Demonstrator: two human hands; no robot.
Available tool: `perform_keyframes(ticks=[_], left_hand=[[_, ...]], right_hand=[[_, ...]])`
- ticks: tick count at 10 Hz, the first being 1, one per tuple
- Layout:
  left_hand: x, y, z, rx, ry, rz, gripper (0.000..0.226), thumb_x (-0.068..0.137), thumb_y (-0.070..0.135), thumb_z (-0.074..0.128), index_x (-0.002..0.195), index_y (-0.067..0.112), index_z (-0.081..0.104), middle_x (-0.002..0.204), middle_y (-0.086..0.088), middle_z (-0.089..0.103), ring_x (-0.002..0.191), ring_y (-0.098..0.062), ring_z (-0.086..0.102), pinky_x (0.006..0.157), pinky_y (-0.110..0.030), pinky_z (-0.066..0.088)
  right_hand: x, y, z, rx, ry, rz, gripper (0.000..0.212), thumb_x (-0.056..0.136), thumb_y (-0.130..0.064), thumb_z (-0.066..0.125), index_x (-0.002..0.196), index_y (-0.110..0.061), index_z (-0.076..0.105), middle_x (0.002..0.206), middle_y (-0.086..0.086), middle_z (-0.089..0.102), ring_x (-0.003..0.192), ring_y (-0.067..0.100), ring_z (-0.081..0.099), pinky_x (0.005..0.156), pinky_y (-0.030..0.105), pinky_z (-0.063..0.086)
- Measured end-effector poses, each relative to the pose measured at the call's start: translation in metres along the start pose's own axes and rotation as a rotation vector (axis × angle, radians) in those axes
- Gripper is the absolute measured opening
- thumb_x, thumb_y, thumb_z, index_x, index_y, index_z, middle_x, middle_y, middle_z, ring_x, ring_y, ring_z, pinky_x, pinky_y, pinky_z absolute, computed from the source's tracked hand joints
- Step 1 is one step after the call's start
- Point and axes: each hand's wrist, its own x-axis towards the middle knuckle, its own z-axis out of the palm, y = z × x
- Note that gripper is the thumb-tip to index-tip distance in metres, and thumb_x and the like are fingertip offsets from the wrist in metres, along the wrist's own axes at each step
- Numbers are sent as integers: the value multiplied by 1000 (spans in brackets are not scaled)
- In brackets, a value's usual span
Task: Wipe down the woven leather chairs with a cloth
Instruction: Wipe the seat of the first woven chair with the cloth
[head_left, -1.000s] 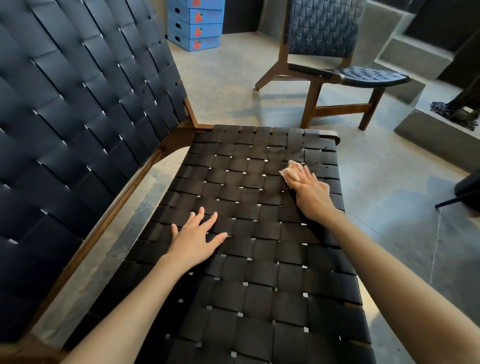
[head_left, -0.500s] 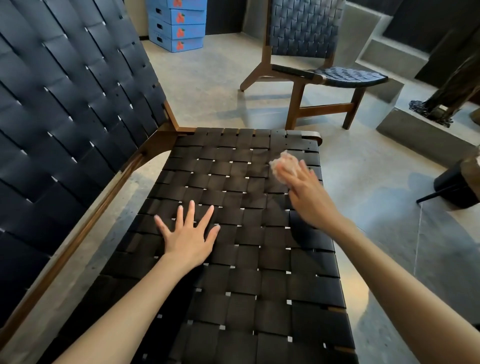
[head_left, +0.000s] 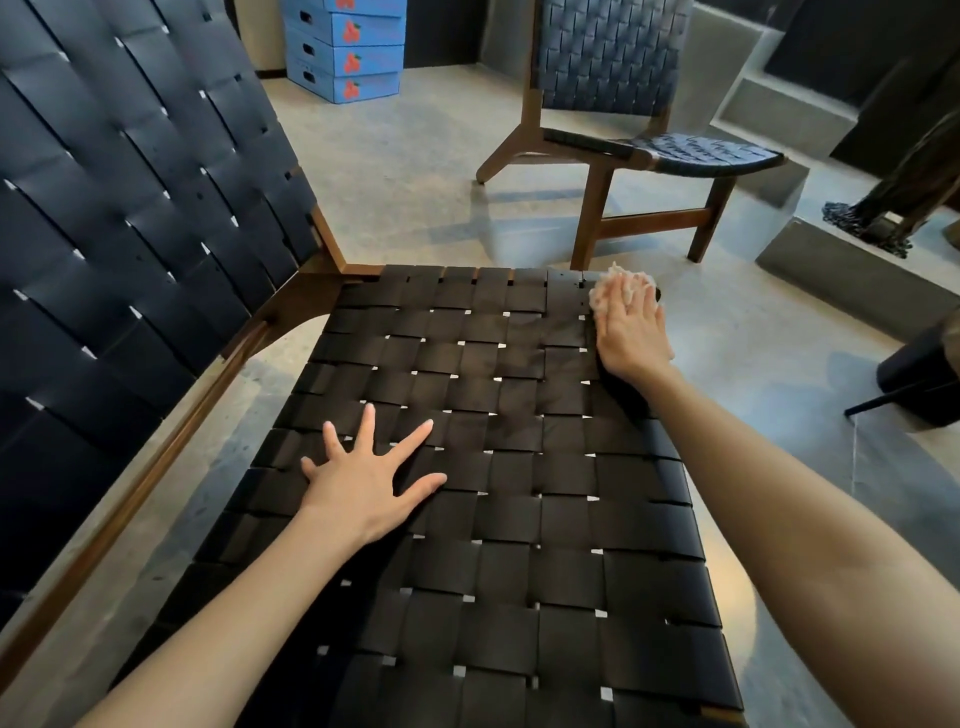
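One risk: the cloth (head_left: 616, 285), pressed under the flat, unclenched right grip (head_left: 631, 332) at the upper-right corner of the seat (head_left: 519, 525), could slide off; the left grip (head_left: 363, 480) rests splayed, released.

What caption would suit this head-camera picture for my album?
Right hand presses a cloth on the seat, at its far corner; left hand lies flat, fingers spread.

Stacked blue boxes (head_left: 345, 49) (red fruit prints), concrete steps (head_left: 779, 109), grey floor (head_left: 415, 156)

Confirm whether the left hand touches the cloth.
Apart. Head view: left hand flat on the seat; cloth lies under the right hand at the far corner.
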Motion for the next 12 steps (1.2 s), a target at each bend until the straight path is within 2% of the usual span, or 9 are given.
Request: perform_keyframes(ticks=[1, 3, 5, 6, 7, 8, 9, 10, 12], left_hand=[[3, 1, -2, 24, -24, -1, 69, 82, 81, 14, 141, 61, -15, 159, -6, -23, 143, -50, -10, 110, -66, 16], [3, 3, 5, 44, 19, 0, 71, 78, 81, 7, 140, 60, -19, 159, -7, -22, 143, -51, -8, 110, -68, 15], [1, 3, 7, 48, 34, -6, 71, 77, 81, 6, 141, 59, -19, 160, -7, -21, 143, -50, -9, 110, -68, 13], [0, 3, 8, 43, 35, -8, 71, 77, 81, 6, 141, 59, -18, 160, -7, -21, 143, -50, -9, 110, -68, 13], [1, 3, 8, 42, 40, -15, 72, 77, 82, 6, 140, 60, -18, 160, -7, -21, 143, -49, -8, 111, -67, 14], [1, 3, 7, 35, 31, -16, 71, 77, 82, 7, 140, 60, -17, 160, -7, -21, 143, -49, -8, 111, -67, 14], [1, 3, 8, 42, 31, -18, 72, 76, 81, 5, 140, 60, -19, 159, -7, -23, 143, -50, -9, 111, -67, 13], [0, 4, 9, 51, 37, -20, 73, 75, 81, 4, 140, 59, -20, 159, -8, -24, 143, -50, -9, 110, -67, 12], [1, 4, 8, 48, 26, -23, 73, 74, 81, 3, 140, 59, -21, 159, -7, -24, 143, -49, -9, 111, -67, 12]], right_hand=[[9, -5, 6, -6, 59, 46, 58, 105, -22, 19, 153, -15, -12, 160, 10, -15, 147, 23, -17, 120, 38, -8], [11, 18, 5, -125, 58, -340, 59, 102, -10, 27, 154, -12, -2, 161, 10, -5, 148, 22, -11, 120, 32, -7], [11, -17, 17, -24, 165, 14, 69, 94, -5, 38, 154, -8, 5, 161, 16, 0, 149, 28, -6, 121, 35, -4], [12, -49, 28, 4, 189, -184, 59, 84, 1, 45, 142, -3, 35, 147, 18, 32, 141, 33, 24, 118, 42, 21], [10, -48, 39, -13, 90, -469, 65, 89, 4, 40, 151, -7, 24, 157, 14, 23, 148, 31, 10, 121, 42, 9], [20, -21, 27, -40, 235, -347, 58, 86, 4, 41, 142, -11, 38, 148, 11, 35, 143, 26, 24, 118, 39, 21], [15, -3, 17, -7, 241, 56, 68, 91, -2, 36, 154, -13, 12, 161, 11, 5, 149, 23, -3, 122, 34, 0], [11, -27, 22, -15, 217, 141, 68, 95, -5, 37, 154, -12, 3, 161, 13, -8, 148, 25, -11, 118, 34, -9], [24, -27, 29, -3, 120, -378, 61, 102, -7, 34, 155, -18, 6, 162, 7, -3, 149, 20, -4, 118, 32, 0]])
